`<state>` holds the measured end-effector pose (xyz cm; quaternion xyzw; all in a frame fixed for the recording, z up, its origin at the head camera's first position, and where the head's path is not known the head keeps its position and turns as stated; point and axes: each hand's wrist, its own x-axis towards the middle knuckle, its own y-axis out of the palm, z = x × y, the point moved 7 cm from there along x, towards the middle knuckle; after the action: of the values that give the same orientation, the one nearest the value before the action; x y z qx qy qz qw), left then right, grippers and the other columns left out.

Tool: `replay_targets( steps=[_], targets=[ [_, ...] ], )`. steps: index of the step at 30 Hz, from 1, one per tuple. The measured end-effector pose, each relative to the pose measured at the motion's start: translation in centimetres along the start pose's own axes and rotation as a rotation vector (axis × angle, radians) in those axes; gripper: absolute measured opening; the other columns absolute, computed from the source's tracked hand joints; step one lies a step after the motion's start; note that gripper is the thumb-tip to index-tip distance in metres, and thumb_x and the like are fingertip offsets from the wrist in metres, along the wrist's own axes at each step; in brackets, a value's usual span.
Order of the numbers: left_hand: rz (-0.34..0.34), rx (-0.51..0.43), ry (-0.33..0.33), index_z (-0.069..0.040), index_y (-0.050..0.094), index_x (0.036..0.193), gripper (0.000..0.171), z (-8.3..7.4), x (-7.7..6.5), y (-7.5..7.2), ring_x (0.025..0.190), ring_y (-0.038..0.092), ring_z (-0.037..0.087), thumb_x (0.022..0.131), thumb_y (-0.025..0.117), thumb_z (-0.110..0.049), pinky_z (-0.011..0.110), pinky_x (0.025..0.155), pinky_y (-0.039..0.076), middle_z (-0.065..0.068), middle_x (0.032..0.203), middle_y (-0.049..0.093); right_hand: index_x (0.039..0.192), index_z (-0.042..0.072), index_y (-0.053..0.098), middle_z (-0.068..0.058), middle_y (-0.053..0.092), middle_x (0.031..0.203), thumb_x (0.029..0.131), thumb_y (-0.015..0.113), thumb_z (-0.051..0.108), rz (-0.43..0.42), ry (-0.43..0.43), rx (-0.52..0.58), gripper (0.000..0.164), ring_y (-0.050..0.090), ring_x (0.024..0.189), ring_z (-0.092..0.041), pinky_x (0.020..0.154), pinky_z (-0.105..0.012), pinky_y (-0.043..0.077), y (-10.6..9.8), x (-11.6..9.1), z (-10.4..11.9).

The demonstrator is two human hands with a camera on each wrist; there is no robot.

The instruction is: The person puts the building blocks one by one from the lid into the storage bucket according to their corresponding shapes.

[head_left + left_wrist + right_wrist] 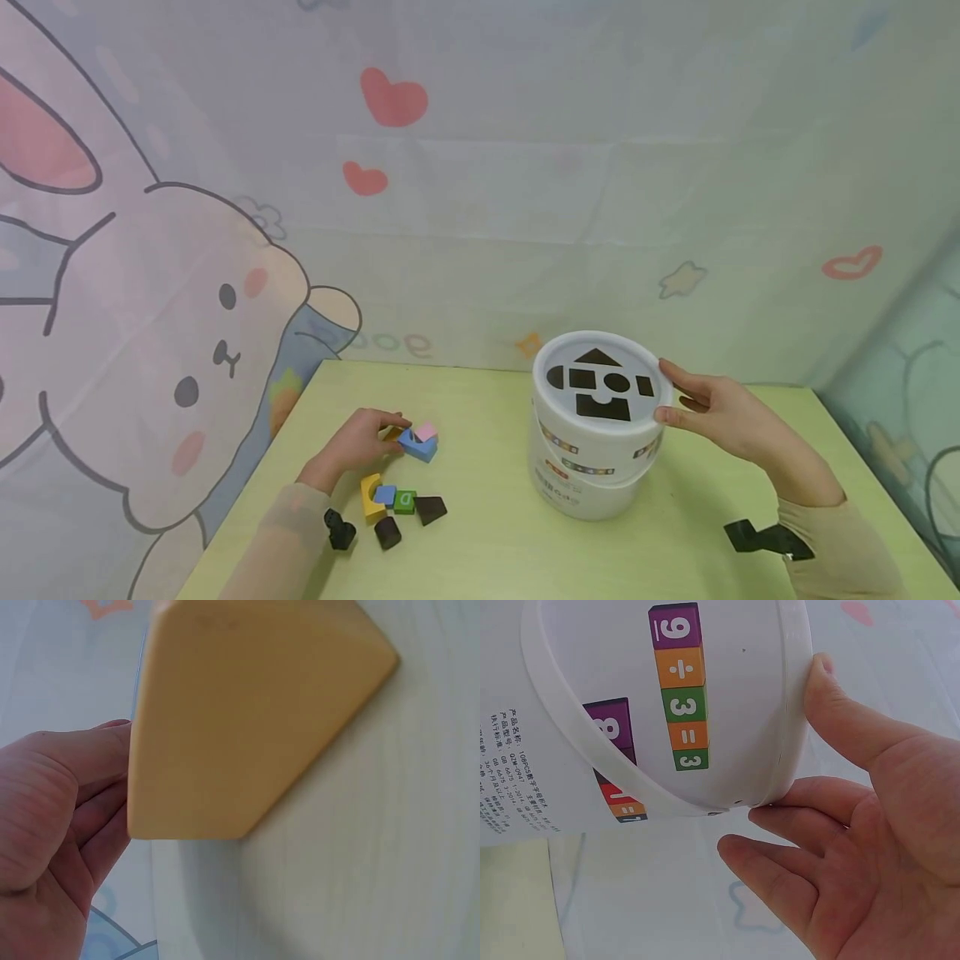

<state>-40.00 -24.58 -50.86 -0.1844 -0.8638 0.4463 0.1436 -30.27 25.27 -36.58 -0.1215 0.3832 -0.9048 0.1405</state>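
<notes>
At the left of the head view, my left hand (358, 443) pinches a blue notched block (419, 446) by its left end. A pink block (426, 431) and a bit of an orange block (392, 433) show right beside it. In the left wrist view a tan block face (240, 720) hides the fingertips. My right hand (723, 408) rests its thumb and fingertips against the lid rim of a white bucket (585, 492), upright on the table. Cutout shapes mark the bucket's lid (551, 348). The thumb (825, 682) touches the rim in the right wrist view.
In front of the left hand lie a yellow arch block (369, 500), a small blue block (386, 496), a green letter block (405, 502) and dark blocks (431, 509). A cartoon-printed cloth (480, 250) hangs behind the pale green table (480, 558).
</notes>
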Motion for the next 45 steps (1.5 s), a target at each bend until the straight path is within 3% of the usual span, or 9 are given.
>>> replay_targets(
  steps=[13, 32, 45],
  targets=[
    [-0.007, -0.007, -0.009, -0.005, 0.08, 0.123, 0.033, 0.1, -0.1, -0.2, 0.132, 0.062, 0.042, 0.09, 0.086, -0.003, 0.058, 0.112, 0.049, 0.016, 0.134, 0.072, 0.165, -0.002, 0.032, -0.028, 0.034, 0.166, 0.103, 0.075, 0.031, -0.001, -0.002, 0.009, 0.082, 0.052, 0.138, -0.052, 0.109, -0.057, 0.048, 0.1, 0.0, 0.0],
    [-0.015, -0.035, 0.041, -0.01, 0.082, 0.114, 0.027, -0.5, -1.0, -1.1, 0.125, 0.068, 0.038, 0.088, 0.09, -0.013, 0.058, 0.109, 0.052, 0.008, 0.125, 0.076, 0.165, -0.003, 0.032, -0.028, 0.034, 0.166, 0.104, 0.073, 0.032, -0.002, -0.002, 0.0, 0.082, 0.053, 0.138, -0.05, 0.107, -0.058, 0.049, 0.1, 0.1, 0.2],
    [-0.033, -0.155, 0.048, -0.006, 0.08, 0.121, 0.033, -1.8, -1.6, -1.7, 0.124, 0.069, 0.036, 0.09, 0.089, -0.016, 0.052, 0.11, 0.052, 0.004, 0.122, 0.077, 0.164, -0.003, 0.034, -0.029, 0.035, 0.165, 0.103, 0.075, 0.033, -0.002, 0.003, -0.014, 0.082, 0.052, 0.138, -0.052, 0.108, -0.059, 0.049, 0.0, 0.1, 0.2]
  ],
)
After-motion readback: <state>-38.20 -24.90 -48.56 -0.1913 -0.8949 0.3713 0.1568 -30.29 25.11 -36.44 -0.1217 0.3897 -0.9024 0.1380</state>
